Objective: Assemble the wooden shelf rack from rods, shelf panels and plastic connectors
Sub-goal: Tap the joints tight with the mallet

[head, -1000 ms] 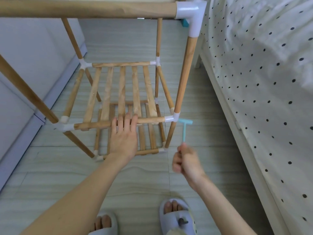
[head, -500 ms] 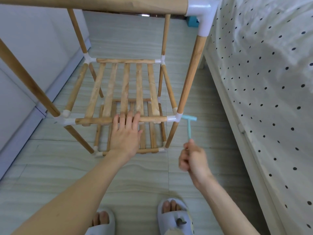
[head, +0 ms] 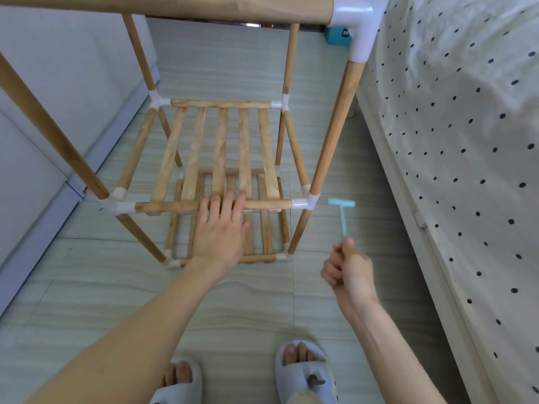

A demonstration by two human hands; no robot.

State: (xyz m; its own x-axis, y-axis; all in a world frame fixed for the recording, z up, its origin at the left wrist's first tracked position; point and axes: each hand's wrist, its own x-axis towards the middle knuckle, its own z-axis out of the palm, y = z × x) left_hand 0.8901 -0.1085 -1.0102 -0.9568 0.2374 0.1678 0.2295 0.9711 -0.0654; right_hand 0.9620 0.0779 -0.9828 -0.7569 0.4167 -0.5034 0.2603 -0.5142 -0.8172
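Note:
The wooden rack stands on the floor, its rods joined by white plastic connectors. Its slatted middle shelf panel [head: 221,147] lies level, with a lower panel beneath it. My left hand [head: 220,231] rests on the front rod [head: 268,204] of the middle shelf, fingers straight across it. My right hand [head: 348,268] grips the handle of a small light-blue hammer [head: 341,212], head up. The hammer head hangs just right of the front-right connector [head: 304,203], not touching it. A top rod and corner connector [head: 357,21] run across the upper edge of the view.
A bed with a dotted cover [head: 466,141] runs close along the right side of the rack. A white wall and baseboard [head: 43,223] lie to the left. My slippered feet [head: 303,371] stand on the tiled floor just behind the rack.
The view shifted slightly, and my right hand with the hammer moved a little to the right, away from the front-right connector. My left hand stays on the front rod.

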